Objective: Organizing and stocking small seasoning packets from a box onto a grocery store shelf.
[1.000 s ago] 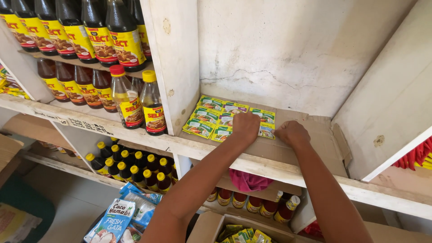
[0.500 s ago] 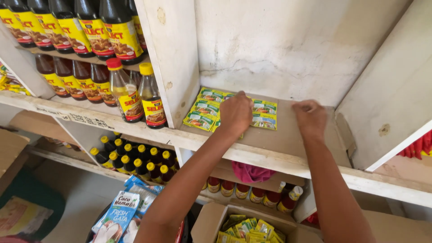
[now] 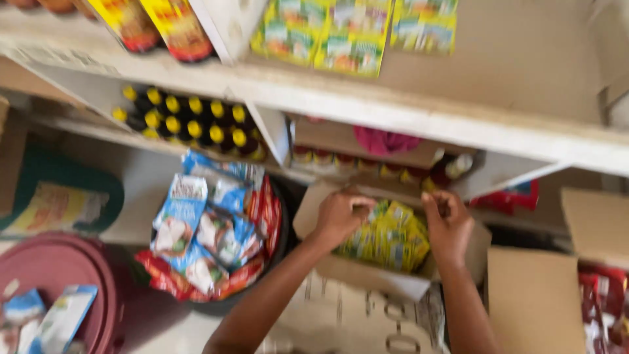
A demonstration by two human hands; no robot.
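Observation:
Both my hands reach down into an open cardboard box [image 3: 373,272] on the floor, filled with several yellow-green sachet packets [image 3: 392,236]. My left hand [image 3: 341,216] rests curled on the packets at the box's left side. My right hand [image 3: 449,223] has its fingers bent at the packets on the right. The blur hides whether either hand grips a packet. More yellow-green packets [image 3: 341,36] lie flat on the white wooden shelf [image 3: 393,108] above.
A dark tub [image 3: 216,229] of blue and red sachets stands left of the box. Yellow-capped bottles [image 3: 187,121] fill a lower shelf; sauce bottles [image 3: 160,23] stand top left. A maroon basin [image 3: 59,282] is at lower left, another cardboard box [image 3: 537,301] at right.
Both hands left the packets on the upper shelf and dropped into the floor box. The view tilted down with them and is blurred.

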